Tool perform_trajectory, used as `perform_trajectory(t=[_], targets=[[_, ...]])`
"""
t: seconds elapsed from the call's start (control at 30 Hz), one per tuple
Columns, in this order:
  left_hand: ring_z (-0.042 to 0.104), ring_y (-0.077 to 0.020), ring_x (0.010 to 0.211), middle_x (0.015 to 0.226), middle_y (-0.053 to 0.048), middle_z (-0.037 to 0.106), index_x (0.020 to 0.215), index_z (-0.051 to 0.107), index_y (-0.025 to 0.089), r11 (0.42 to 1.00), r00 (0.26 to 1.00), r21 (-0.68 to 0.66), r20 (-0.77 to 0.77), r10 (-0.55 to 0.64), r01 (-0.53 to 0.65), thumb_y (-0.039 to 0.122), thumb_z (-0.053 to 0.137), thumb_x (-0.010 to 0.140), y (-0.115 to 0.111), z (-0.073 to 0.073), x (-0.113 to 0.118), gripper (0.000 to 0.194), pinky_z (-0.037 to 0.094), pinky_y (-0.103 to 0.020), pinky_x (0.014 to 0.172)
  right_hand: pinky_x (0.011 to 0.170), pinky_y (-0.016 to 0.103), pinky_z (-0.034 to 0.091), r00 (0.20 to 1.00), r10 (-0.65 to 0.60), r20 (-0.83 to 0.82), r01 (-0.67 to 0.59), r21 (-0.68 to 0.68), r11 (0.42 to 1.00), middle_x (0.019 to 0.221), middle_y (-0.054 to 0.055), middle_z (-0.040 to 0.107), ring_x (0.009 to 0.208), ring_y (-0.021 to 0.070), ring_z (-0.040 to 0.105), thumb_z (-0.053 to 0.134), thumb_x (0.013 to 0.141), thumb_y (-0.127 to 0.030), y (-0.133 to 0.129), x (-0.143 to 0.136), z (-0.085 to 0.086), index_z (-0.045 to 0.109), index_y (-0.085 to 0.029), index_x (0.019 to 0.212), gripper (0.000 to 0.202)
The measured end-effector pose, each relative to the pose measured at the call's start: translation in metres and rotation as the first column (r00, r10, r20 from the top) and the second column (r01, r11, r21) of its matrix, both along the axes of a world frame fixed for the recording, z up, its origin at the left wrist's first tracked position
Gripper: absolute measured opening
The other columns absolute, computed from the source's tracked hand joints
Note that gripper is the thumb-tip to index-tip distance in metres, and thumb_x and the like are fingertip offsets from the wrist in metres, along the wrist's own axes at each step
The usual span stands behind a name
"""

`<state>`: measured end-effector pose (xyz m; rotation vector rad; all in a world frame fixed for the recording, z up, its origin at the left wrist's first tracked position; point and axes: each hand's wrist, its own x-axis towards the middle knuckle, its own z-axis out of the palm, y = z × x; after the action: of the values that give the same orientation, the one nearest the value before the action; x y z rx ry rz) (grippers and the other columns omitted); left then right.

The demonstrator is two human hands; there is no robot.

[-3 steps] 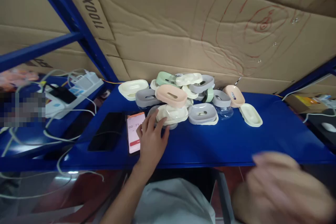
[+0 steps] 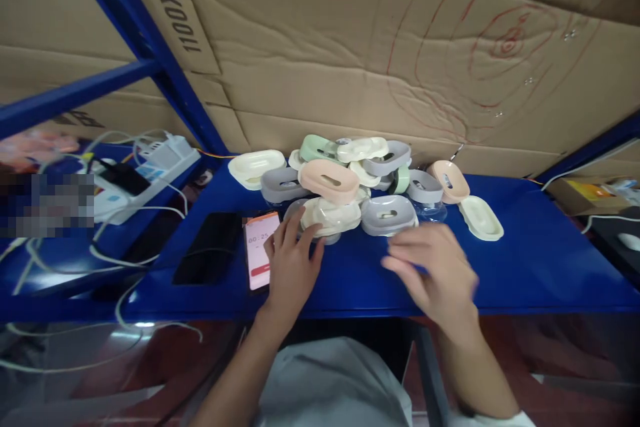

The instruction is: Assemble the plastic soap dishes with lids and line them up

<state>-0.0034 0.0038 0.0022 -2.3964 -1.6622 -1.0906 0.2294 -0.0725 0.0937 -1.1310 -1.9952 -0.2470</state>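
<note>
My left hand [image 2: 294, 263] is open, its fingers spread at the front of a cream soap dish [image 2: 333, 213], with the fingertips at its near edge. Over the table in front of a grey soap dish [image 2: 387, 217] is my right hand [image 2: 440, 273], slightly blurred. Its fingers are bent and its thumb stands apart, with nothing visible between them. Behind the hands lies a heap of oval soap dishes, among them a peach one [image 2: 329, 180] and a green one [image 2: 320, 149]. Clear plastic parts [image 2: 434, 212] show under some dishes.
A phone [image 2: 260, 260] with a running timer lies beside my left hand, next to a dark flat device [image 2: 207, 250]. Power strips [image 2: 130, 180] with tangled white cables are at the left. A cardboard wall [image 2: 325, 47] stands behind the blue table [image 2: 360, 287].
My right hand has come up and left from the lower right corner to over the table. My left hand stays at the cream soap dish. The view shifts slightly.
</note>
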Motion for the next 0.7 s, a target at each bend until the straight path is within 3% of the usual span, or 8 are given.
perform_trajectory(t=[0.07, 0.17, 0.23, 0.3, 0.43, 0.57, 0.7], targets=[[0.061, -0.0402, 0.133, 0.146, -0.016, 0.066, 0.114, 0.073, 0.021, 0.999, 0.999, -0.002, -0.002, -0.049, 0.049, 0.021, 0.066, 0.101, 0.003, 0.0, -0.002, 0.015, 0.051, -0.054, 0.1, 0.093, 0.041, 0.055, 0.992, 0.003, 0.124, 0.002, -0.041, 0.999, 0.113, 0.008, 0.077, 0.104, 0.0253, 0.071, 0.068, 0.104, -0.033, 0.033, -0.007, -0.004, 0.07, -0.024, 0.105, 0.01], [0.063, -0.0376, 0.128, 0.137, -0.015, 0.069, 0.113, 0.07, 0.02, 0.99, 0.99, 0.023, 0.029, -0.138, 0.137, 0.02, 0.064, 0.102, 0.007, 0.0, -0.005, 0.013, 0.053, -0.052, 0.1, 0.107, 0.047, 0.051, 0.957, -0.036, 0.288, 0.083, -0.152, 0.985, 0.15, 0.014, 0.064, 0.132, 0.0318, 0.062, 0.058, 0.108, -0.041, 0.084, -0.01, -0.015, 0.063, -0.022, 0.14, 0.038], [0.063, -0.0362, 0.126, 0.137, -0.014, 0.068, 0.114, 0.069, 0.02, 0.985, 0.985, 0.041, 0.041, -0.17, 0.168, 0.02, 0.063, 0.103, 0.007, 0.0, -0.007, 0.013, 0.053, -0.052, 0.102, 0.113, 0.05, 0.048, 0.945, -0.059, 0.323, 0.126, -0.192, 0.973, 0.163, 0.014, 0.052, 0.14, 0.0336, 0.056, 0.054, 0.109, -0.042, 0.109, -0.01, -0.026, 0.052, -0.022, 0.156, 0.051], [0.063, -0.0352, 0.125, 0.137, -0.014, 0.067, 0.115, 0.066, 0.02, 0.982, 0.981, 0.051, 0.05, -0.186, 0.183, 0.02, 0.063, 0.103, 0.005, 0.002, -0.009, 0.012, 0.054, -0.053, 0.103, 0.114, 0.052, 0.048, 0.944, -0.071, 0.322, 0.142, -0.204, 0.969, 0.164, 0.012, 0.052, 0.139, 0.0343, 0.057, 0.052, 0.11, -0.042, 0.124, -0.009, -0.037, 0.053, -0.022, 0.156, 0.051], [0.06, -0.0355, 0.131, 0.143, -0.016, 0.06, 0.12, 0.061, 0.021, 0.973, 0.974, 0.058, 0.036, -0.225, 0.223, 0.022, 0.062, 0.105, -0.001, 0.013, -0.015, 0.016, 0.052, -0.055, 0.107, 0.109, 0.049, 0.05, 0.964, -0.093, 0.248, 0.144, -0.195, 0.97, 0.151, 0.012, 0.065, 0.128, 0.0316, 0.064, 0.051, 0.111, -0.045, 0.133, -0.013, -0.055, 0.064, -0.02, 0.145, 0.044], [0.054, -0.0344, 0.139, 0.148, -0.018, 0.054, 0.126, 0.056, 0.021, 0.962, 0.961, 0.062, 0.062, -0.271, 0.267, 0.019, 0.06, 0.105, -0.009, 0.022, -0.02, 0.021, 0.05, -0.054, 0.112, 0.104, 0.043, 0.051, 0.976, -0.096, 0.196, 0.13, -0.17, 0.977, 0.141, 0.012, 0.072, 0.124, 0.0289, 0.067, 0.051, 0.111, -0.047, 0.132, -0.017, -0.061, 0.067, -0.02, 0.139, 0.042], [0.051, -0.0328, 0.142, 0.15, -0.017, 0.052, 0.129, 0.056, 0.023, 0.966, 0.956, 0.059, 0.14, -0.256, 0.251, 0.017, 0.061, 0.105, -0.02, 0.013, -0.022, 0.025, 0.049, -0.054, 0.115, 0.099, 0.042, 0.051, 0.979, -0.103, 0.174, 0.132, -0.161, 0.978, 0.136, 0.012, 0.075, 0.12, 0.0291, 0.069, 0.054, 0.109, -0.05, 0.134, -0.017, -0.063, 0.069, -0.02, 0.133, 0.041]])
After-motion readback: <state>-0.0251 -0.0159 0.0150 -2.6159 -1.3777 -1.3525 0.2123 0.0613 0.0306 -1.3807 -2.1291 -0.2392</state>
